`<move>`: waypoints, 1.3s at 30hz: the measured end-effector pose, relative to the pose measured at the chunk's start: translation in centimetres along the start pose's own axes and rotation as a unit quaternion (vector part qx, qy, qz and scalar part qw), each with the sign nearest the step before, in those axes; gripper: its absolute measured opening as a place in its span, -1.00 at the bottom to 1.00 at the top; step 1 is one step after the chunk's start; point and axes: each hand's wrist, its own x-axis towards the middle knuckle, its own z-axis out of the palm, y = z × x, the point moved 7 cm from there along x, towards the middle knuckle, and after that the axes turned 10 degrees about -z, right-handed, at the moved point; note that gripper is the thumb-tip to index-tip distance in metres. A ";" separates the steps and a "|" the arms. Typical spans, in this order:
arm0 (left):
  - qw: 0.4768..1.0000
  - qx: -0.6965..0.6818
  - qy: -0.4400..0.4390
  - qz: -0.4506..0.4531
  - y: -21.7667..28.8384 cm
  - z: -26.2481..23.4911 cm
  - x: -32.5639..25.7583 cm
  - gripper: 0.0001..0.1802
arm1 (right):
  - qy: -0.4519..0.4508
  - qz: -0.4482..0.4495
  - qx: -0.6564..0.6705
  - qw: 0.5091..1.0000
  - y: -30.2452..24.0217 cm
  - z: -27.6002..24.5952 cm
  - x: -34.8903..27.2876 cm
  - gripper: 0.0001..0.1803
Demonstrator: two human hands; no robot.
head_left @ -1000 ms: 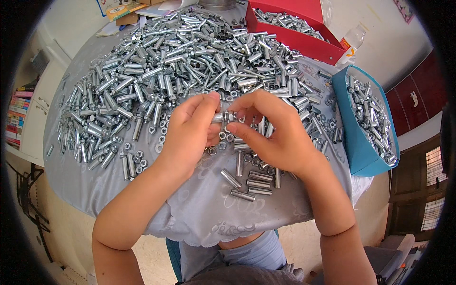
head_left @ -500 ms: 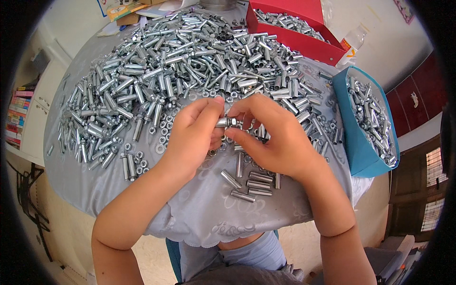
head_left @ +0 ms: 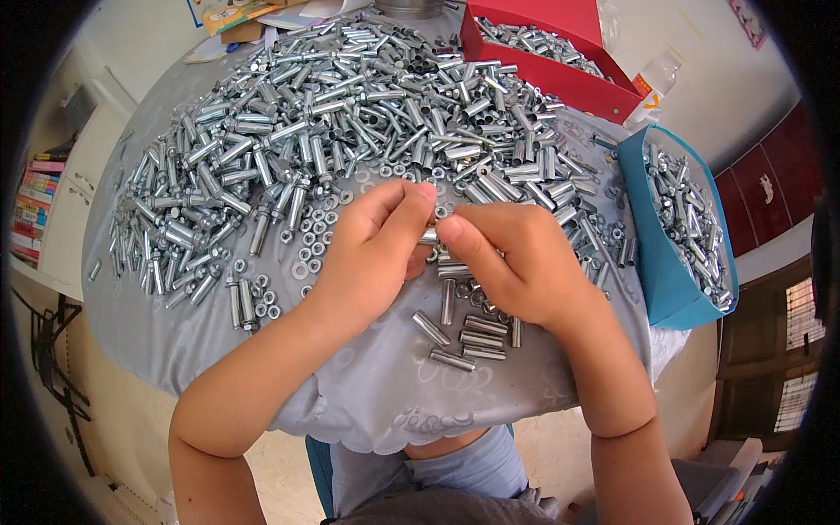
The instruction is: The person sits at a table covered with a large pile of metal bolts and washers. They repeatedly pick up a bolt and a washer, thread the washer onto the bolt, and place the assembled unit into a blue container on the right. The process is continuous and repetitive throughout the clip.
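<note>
Over the near middle of the table, my left hand (head_left: 369,254) is closed around a shiny expansion bolt (head_left: 428,235). My right hand (head_left: 535,267) meets it from the other side, thumb and forefinger pinched over the bolt's end. Fingers cover most of the bolt, so only a short bit of its metal sleeve shows. Just below the hands lie several loose metal sleeves (head_left: 452,360) and a few nuts (head_left: 477,298). Flat washers and nuts (head_left: 316,249) are scattered beside my left hand. Two bolts (head_left: 241,302) lie farther left, next to more nuts.
A large heap of bolts and sleeves (head_left: 289,131) spreads across the grey tablecloth (head_left: 350,394). A red box (head_left: 560,77) of metal parts stands at the far right, near a plastic bottle (head_left: 652,83). A blue fabric bin (head_left: 669,293) of bolts is at the right edge.
My right fingers have closed in over the bolt's nut end, which showed before and is now covered. Both hands have shifted slightly to the right.
</note>
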 end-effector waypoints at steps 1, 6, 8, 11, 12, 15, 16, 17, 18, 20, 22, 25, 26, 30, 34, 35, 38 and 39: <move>1.000 -0.006 0.024 -0.002 0.1 -0.1 0.0 -0.76 | -0.003 0.023 0.007 1.000 0.1 -0.1 -0.1 -0.77; 0.999 -0.014 0.037 -0.006 0.3 0.0 -0.1 -0.76 | 0.062 -0.088 0.015 0.994 -0.4 -0.7 0.2 -0.86; 1.000 0.016 0.027 0.001 0.2 -0.2 0.0 -0.76 | 0.017 -0.080 0.010 0.997 -0.2 -0.4 0.1 -0.87; 0.998 0.004 0.064 -0.010 0.4 0.0 -0.3 -0.76 | -0.002 -0.046 0.009 0.999 0.0 -0.3 0.1 -0.86; 0.996 -0.009 0.083 -0.016 0.6 0.0 -0.4 -0.75 | 0.014 -0.046 0.005 0.999 -0.2 -0.5 0.3 -0.83; 1.000 -0.008 0.022 0.006 0.5 -0.4 0.2 -0.75 | 0.032 -0.060 0.031 0.997 -0.2 -0.3 0.2 -0.79; 1.000 -0.001 0.020 0.012 0.6 -0.2 0.1 -0.75 | 0.032 -0.067 0.045 0.996 -0.1 -0.1 0.1 -0.78; 1.000 0.005 0.019 0.017 0.7 0.0 0.0 -0.75 | 0.012 -0.042 0.059 0.997 0.4 0.1 0.0 -0.78; 0.999 0.012 0.020 0.023 0.8 0.1 -0.1 -0.76 | -0.008 -0.019 0.075 0.997 0.8 0.4 -0.1 -0.78; 0.999 0.010 0.025 0.023 0.8 0.0 -0.2 -0.75 | -0.024 0.015 0.076 0.997 1.1 0.5 -0.1 -0.78; 0.999 0.011 0.030 0.019 0.7 0.0 -0.2 -0.75 | -0.015 0.037 0.046 0.998 0.5 -0.1 0.1 -0.77; 0.999 0.023 0.038 0.017 0.8 0.2 -0.3 -0.74 | 0.039 -0.042 0.087 0.995 0.2 0.2 0.3 -0.74; 0.998 0.030 0.042 0.019 0.9 0.3 -0.4 -0.73 | 0.027 -0.032 0.108 0.993 0.2 0.4 0.3 -0.72; 0.999 0.029 0.008 0.029 0.6 0.2 -0.2 -0.72 | -0.016 0.045 0.176 0.983 1.0 1.1 -0.1 -0.65; 0.992 0.082 0.027 0.087 1.3 0.1 -0.4 -0.74 | -0.008 0.129 0.246 0.961 1.8 2.0 -0.6 -0.54; 0.986 0.108 0.044 0.117 1.7 0.2 -0.7 -0.74 | -0.013 0.158 0.282 0.946 1.9 2.2 -0.6 -0.53; 0.949 0.202 0.076 0.228 2.8 0.5 -1.6 -0.78 | -0.029 0.236 0.404 0.883 1.9 2.7 -0.9 -0.49; 0.930 0.237 0.086 0.268 3.2 0.7 -2.0 -0.80 | -0.034 0.251 0.457 0.852 1.8 3.0 -0.9 -0.49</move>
